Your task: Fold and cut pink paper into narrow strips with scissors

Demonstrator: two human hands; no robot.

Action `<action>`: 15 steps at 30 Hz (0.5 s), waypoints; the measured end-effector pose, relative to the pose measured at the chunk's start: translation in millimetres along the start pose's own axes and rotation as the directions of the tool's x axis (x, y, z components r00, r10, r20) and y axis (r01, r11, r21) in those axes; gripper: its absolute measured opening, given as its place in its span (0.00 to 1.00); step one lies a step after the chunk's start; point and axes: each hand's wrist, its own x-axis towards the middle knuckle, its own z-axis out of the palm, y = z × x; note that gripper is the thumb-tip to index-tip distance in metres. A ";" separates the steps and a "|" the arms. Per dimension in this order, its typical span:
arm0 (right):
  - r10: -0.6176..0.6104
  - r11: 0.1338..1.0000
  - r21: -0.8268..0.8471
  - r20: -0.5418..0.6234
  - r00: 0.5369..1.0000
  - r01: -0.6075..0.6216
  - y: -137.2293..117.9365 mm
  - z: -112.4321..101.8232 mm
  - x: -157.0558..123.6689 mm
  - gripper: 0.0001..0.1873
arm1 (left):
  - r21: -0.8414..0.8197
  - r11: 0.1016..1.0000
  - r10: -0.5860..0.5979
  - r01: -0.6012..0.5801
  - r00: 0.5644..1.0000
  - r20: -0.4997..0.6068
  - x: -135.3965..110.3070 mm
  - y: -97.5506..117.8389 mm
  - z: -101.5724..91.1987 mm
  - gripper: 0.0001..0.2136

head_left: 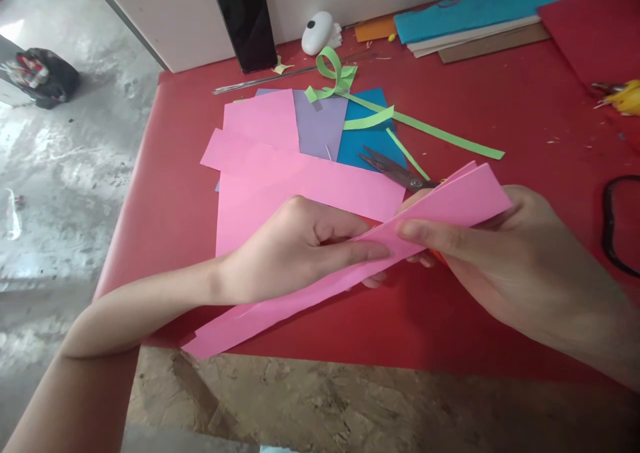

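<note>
Both of my hands grip a long folded strip of pink paper (pixel 450 203) above the red tabletop (pixel 500 106). My left hand (pixel 300 246) pinches the strip near its middle, fingers pressed along it. My right hand (pixel 500 253) grasps the strip's right end, thumb on top. The strip slants down to the lower left, past the table's front edge. Scissors (pixel 387 167) lie on the table just behind my right hand, blades pointing to the upper left.
Pink (pixel 260 123), purple (pixel 320 126) and blue (pixel 370 143) paper sheets lie stacked behind my hands, with green paper strips (pixel 440 135) curling over them. A white device (pixel 317 31), a metal rod (pixel 260 81) and more coloured sheets (pixel 480 6) sit at the back. A black loop (pixel 613 223) lies at right.
</note>
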 end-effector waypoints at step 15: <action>0.091 0.989 0.115 0.036 0.995 -0.095 -3.1 1.2 5.9 0.03 | -0.051 0.998 0.024 -0.023 0.999 0.023 5.4 -5.5 -0.6 0.14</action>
